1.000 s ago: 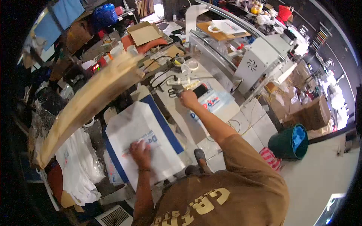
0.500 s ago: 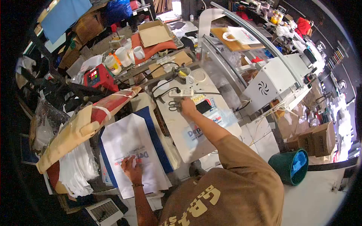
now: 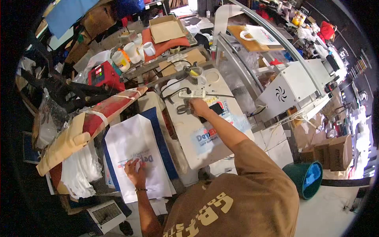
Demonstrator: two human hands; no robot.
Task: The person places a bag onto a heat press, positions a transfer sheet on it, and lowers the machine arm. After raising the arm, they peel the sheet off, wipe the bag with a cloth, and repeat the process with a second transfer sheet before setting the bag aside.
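My left hand (image 3: 135, 173) rests on a white bag (image 3: 132, 138) with faint blue and red print, its fingers spread and slightly bent. The bag lies on a dark blue pad (image 3: 162, 148). On the pale board to the right, my right hand (image 3: 198, 107) has its fingers closed at the black scissors (image 3: 184, 109); its grip is partly hidden. Just above that hand is a white power strip (image 3: 192, 94). A black phone (image 3: 215, 111) lies beside my right wrist, near printed transfer sheets (image 3: 205, 139) with blue and red lettering.
A red-padded press (image 3: 96, 118) stands left, with a red controller (image 3: 104, 77) behind. White mugs (image 3: 149, 49) and a cardboard box (image 3: 166, 29) are at the back. A white machine (image 3: 290, 85) and a green bin (image 3: 303, 179) stand right.
The view has shifted slightly. My right hand stays by the scissors, whose handles have turned a little. My left hand remains on the white bag.
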